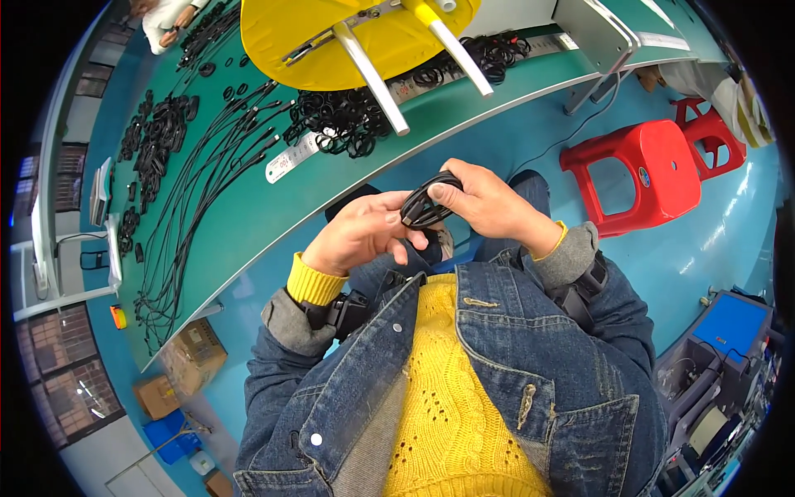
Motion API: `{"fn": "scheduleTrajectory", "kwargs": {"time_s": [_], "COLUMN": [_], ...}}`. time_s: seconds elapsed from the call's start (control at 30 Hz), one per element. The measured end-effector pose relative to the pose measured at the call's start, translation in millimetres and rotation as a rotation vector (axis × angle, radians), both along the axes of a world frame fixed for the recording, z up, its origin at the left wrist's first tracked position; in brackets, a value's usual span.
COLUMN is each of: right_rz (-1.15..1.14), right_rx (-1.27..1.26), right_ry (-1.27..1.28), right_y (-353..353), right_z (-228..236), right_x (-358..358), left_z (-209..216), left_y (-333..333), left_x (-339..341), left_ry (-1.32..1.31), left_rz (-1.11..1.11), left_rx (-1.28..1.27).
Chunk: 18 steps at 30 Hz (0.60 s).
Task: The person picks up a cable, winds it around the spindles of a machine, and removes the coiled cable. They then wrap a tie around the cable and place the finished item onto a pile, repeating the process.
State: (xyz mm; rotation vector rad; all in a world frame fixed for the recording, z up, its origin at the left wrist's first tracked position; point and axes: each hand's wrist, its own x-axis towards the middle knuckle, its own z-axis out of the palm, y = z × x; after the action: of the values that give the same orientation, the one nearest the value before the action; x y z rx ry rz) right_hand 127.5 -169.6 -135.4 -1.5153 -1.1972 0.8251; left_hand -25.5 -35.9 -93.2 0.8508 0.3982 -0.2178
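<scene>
A coiled black cable [429, 201] is held above my lap, just off the table's near edge. My right hand [495, 205] is closed round the coil's right side, its thumb pressing on top. My left hand [358, 229] supports the left side with loosely curled fingers, its thumb close to a small connector end on the bundle. Part of the coil is hidden by my fingers. Beyond my hands, a pile of black cable ties or loops [339, 120] lies on the green table [248, 211].
Long black cables [195, 186] stretch across the table's left side, near a steel ruler [291, 157]. A yellow round board with metal legs [306, 41] stands ahead. Red stools [654, 178] stand at right, cardboard boxes [192, 360] at lower left. Another person's hand [170, 37] works far left.
</scene>
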Motion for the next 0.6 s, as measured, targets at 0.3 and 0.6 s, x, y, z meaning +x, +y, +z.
{"fn": "scheduleTrajectory", "kwargs": {"time_s": [0.3,0.6], "right_rz": [-0.135,0.205], "right_rx": [0.053,0.060], "right_ry": [0.069,-0.092], "right_y": [0.2,2.6], "right_z": [-6.2,7.8], "right_x": [-19.6,-9.5], "left_z": [-21.6,-6.2], "left_y": [-4.4,-0.6], "left_x": [-7.7,-3.8], "left_ry": [0.032,0.152], "left_rz": [0.109,-0.257], "left_rx": [0.495,0.426]}}
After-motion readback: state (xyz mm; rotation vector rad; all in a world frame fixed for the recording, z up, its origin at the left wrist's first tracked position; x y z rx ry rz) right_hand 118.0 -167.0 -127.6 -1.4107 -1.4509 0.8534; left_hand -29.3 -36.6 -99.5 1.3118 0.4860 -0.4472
